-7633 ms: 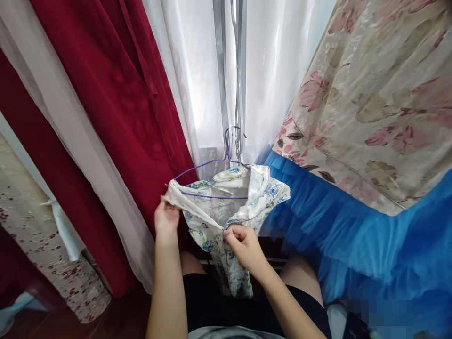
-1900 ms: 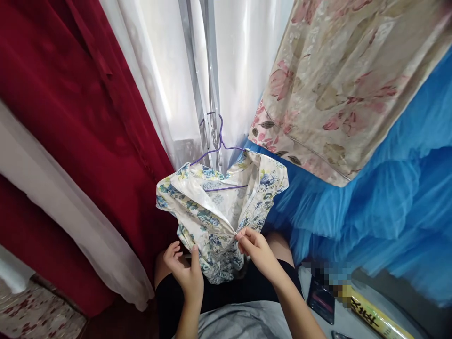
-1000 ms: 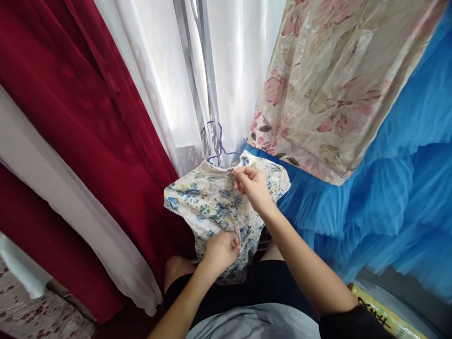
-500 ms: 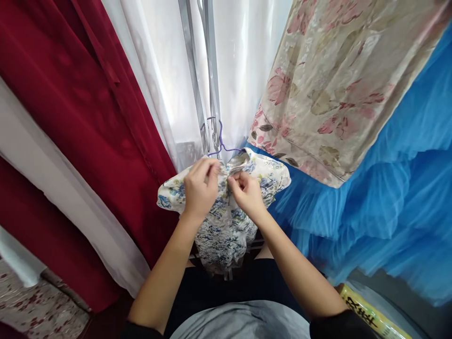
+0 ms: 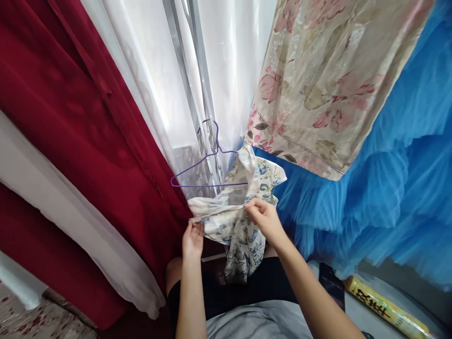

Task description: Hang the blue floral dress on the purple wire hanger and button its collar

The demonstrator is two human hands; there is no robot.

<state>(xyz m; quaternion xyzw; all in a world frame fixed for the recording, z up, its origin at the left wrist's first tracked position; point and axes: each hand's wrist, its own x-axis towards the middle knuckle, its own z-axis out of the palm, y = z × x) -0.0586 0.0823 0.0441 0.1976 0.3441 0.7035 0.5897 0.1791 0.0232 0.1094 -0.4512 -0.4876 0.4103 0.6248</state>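
A white floral garment with blue and yellow print [image 5: 243, 235] hangs by one shoulder from a purple wire hanger [image 5: 192, 185]. The hanger's left arm is bare, and its hook sits at the grey metal stand [image 5: 183, 70]. My left hand [image 5: 193, 238] pinches the loose left edge of the garment below the hanger. With closed fingers, my right hand [image 5: 263, 216] grips the cloth near the middle of the neckline. The garment's lower part droops in folds over my lap.
Red curtain cloth [image 5: 88, 155] with white drapes fills the left side. At the right hang a beige floral cloth [image 5: 318, 94] and blue ruffled tulle [image 5: 381, 188]. A yellow package [image 5: 388, 306] lies at lower right beside a dark flat item [image 5: 332, 285].
The garment's left shoulder has come off the hanger, baring its left arm. My left hand has moved down and left with the cloth; my right hand moved slightly down and right.
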